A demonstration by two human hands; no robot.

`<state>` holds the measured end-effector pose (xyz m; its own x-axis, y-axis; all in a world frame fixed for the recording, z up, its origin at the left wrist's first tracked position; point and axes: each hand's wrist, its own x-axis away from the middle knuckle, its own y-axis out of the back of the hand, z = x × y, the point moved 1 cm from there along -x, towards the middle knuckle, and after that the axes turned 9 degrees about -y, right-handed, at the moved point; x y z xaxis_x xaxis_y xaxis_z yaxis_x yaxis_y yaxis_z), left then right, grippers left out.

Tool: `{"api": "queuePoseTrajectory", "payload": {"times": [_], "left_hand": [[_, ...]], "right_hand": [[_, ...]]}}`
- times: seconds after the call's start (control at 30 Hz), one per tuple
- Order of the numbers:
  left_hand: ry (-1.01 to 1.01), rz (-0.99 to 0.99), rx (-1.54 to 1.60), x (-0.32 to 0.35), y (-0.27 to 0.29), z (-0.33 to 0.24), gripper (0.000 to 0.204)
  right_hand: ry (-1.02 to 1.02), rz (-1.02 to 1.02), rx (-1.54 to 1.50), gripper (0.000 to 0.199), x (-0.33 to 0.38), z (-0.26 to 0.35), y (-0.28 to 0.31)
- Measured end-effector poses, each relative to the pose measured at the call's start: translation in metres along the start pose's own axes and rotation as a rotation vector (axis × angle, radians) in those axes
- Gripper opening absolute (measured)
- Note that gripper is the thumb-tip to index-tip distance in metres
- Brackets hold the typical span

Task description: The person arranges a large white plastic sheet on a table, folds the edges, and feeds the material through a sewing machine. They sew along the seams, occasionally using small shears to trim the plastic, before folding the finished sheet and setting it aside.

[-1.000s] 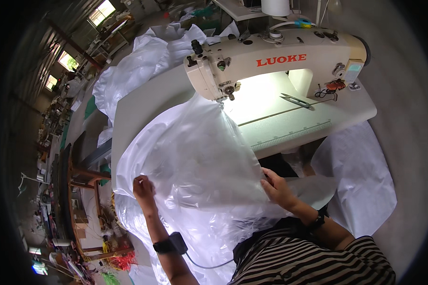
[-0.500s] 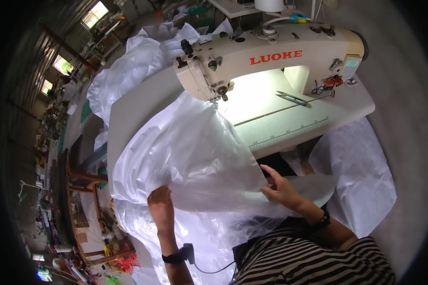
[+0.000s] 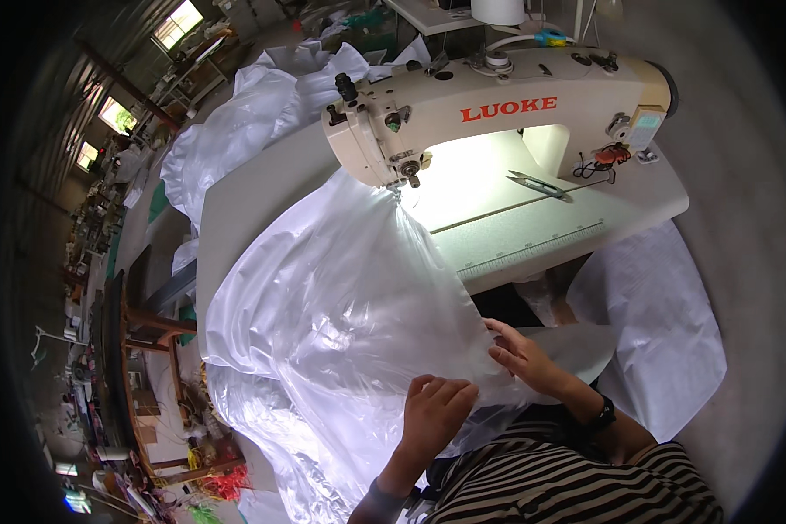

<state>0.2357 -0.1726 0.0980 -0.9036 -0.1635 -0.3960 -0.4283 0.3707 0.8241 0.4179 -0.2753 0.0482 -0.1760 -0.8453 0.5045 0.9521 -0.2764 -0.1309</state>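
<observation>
Translucent plastic sheeting (image 3: 349, 301) runs from the sewing machine (image 3: 498, 92) to the curled left hand (image 3: 438, 412) and bent right hand (image 3: 524, 358); I cannot tell if either grips. Uneven pulling could pucker it.

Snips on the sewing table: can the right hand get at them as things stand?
Likely yes: the snips lie uncovered on the sewing table, and the near side looks open. The right hand is at the edge of the white sheet and would have to leave it.

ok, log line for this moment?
left hand: curled at white sheet | right hand: at sheet's right edge | sheet: reaches under sewing machine | snips: on machine table
</observation>
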Motion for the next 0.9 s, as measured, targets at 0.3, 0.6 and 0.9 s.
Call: {"api": "queuePoseTrajectory", "payload": {"times": [0.3,0.6,0.9], "left_hand": [[0.309,-0.152,-0.434,0.023,0.040,0.068,0.052],[0.683,-0.269,-0.575,0.070,0.115,0.265,0.021],[0.699,-0.236,-0.548,-0.011,0.137,0.378,0.017]], "right_hand": [[0.384,-0.446,1.046,0.062,-0.004,0.009,-0.026],[0.384,-0.456,1.246,0.066,-0.024,0.026,-0.053],[0.423,-0.605,1.365,0.057,-0.081,0.081,-0.052]]}}
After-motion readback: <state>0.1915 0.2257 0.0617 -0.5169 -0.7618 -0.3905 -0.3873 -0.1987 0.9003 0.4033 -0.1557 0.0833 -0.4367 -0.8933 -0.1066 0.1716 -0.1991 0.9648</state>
